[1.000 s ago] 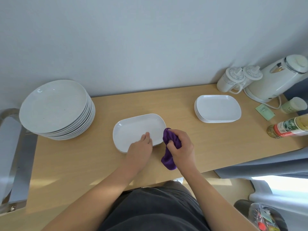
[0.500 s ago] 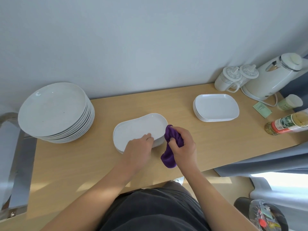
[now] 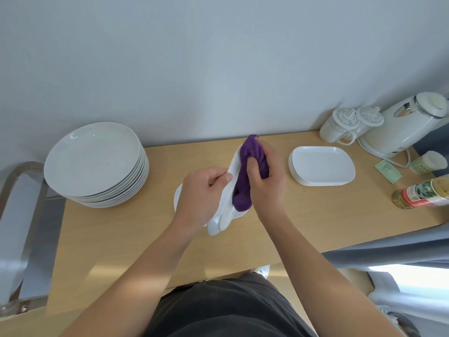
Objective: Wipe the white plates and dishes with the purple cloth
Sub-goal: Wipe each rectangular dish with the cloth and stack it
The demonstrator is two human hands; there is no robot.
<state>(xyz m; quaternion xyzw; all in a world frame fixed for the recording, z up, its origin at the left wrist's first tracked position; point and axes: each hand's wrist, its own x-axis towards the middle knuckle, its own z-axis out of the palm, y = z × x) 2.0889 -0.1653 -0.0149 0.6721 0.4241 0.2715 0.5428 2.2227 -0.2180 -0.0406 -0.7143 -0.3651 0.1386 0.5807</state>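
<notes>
Pinches the upended white dish by its rim in the left hand, presses the purple cloth gripped by the right hand against it, risks shoving it loose onto the worktop below.

Two hands, one purple cloth, one raised dish, one stack of round plates, one stack of rectangular dishes, two lidded mugs, one kettle, one bottle, one jar.

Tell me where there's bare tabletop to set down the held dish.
Bare tabletop runs along the near edge in front of the round plate stack, and again between the rectangular dish stack and the near edge. Crowded: right end, around kettle and bottle.
</notes>
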